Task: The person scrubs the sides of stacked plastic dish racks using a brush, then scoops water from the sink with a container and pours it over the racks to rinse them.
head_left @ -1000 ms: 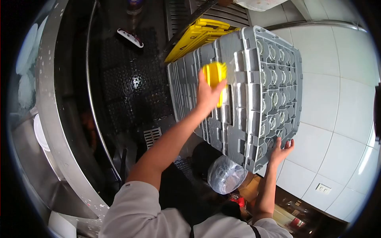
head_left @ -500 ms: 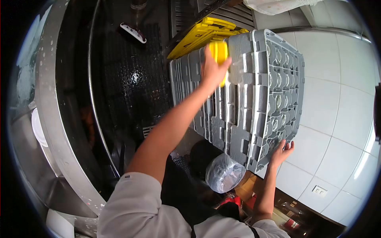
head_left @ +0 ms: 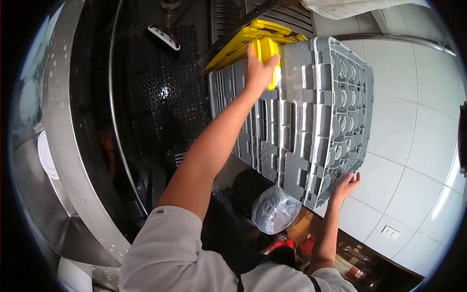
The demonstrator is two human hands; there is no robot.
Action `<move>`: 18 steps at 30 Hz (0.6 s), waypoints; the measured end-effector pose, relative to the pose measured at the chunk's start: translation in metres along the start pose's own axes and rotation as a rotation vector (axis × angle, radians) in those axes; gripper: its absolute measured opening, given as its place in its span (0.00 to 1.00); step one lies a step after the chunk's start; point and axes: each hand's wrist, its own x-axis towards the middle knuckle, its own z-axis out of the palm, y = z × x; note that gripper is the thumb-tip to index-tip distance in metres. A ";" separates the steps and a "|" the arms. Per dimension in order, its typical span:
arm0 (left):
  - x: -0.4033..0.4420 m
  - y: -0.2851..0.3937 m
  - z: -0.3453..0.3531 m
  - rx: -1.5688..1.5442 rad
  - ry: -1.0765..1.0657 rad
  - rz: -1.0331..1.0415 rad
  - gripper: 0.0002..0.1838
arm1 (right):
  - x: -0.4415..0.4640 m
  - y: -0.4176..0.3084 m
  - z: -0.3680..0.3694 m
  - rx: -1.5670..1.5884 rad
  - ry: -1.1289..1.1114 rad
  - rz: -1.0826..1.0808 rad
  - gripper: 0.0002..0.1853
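Beside dark matting [head_left: 151,114], the outstretched left hand [head_left: 259,73] grips a scrubber [head_left: 265,51].

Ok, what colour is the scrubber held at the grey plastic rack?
The block-shaped scrubber in the left hand is bright yellow; the head view shows it best.

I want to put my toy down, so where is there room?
The black mat looks bare between the rail and the racks, near the ABC strip. It's crowded where the left hand holds a yellow scrubber by the yellow panels, and around the plastic bag.
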 end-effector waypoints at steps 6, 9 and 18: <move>-0.117 -0.054 -0.016 0.001 -0.118 0.051 0.53 | 0.002 0.005 0.004 -0.005 0.015 -0.031 0.30; -0.048 -0.012 -0.010 0.007 -0.084 -0.057 0.53 | 0.002 0.005 0.000 -0.018 0.002 -0.003 0.30; -0.128 -0.055 -0.042 0.033 -0.117 -0.055 0.47 | 0.005 0.005 -0.001 -0.068 -0.001 0.005 0.28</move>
